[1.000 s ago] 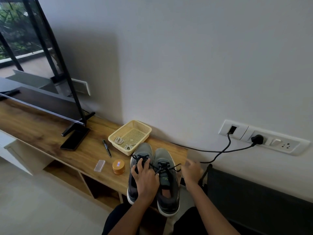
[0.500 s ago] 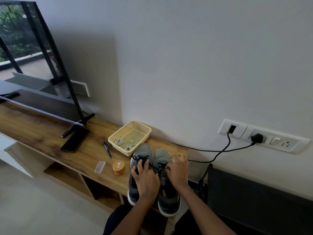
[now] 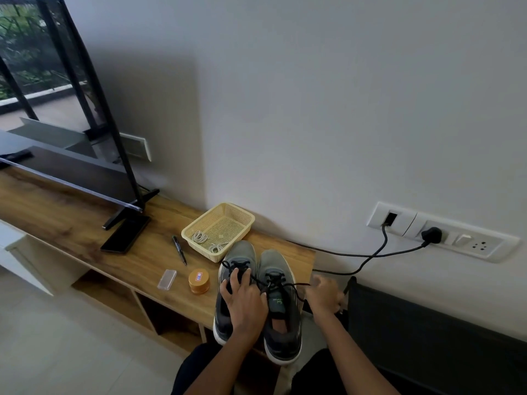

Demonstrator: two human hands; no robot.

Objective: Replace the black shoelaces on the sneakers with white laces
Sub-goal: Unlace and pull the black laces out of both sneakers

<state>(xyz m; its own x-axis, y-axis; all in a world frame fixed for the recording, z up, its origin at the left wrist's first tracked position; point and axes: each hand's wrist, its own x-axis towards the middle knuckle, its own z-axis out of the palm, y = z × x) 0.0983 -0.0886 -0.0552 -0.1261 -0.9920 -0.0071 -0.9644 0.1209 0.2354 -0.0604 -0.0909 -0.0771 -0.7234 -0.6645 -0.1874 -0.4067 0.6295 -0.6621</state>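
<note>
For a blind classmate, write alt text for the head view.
A left hand presses on the left sneaker while the right hand pulls a black lace sideways from the right sneaker. A basket behind holds white laces.

A home living room: a flat television (image 3: 65, 155) stands on a long wooden media bench (image 3: 71, 220) against a plain wall with sockets (image 3: 445, 232).

Two grey sneakers (image 3: 258, 292) side by side, black laces (image 3: 273, 282) partly loosened, white laces (image 3: 206, 242) coiled in basket
</note>
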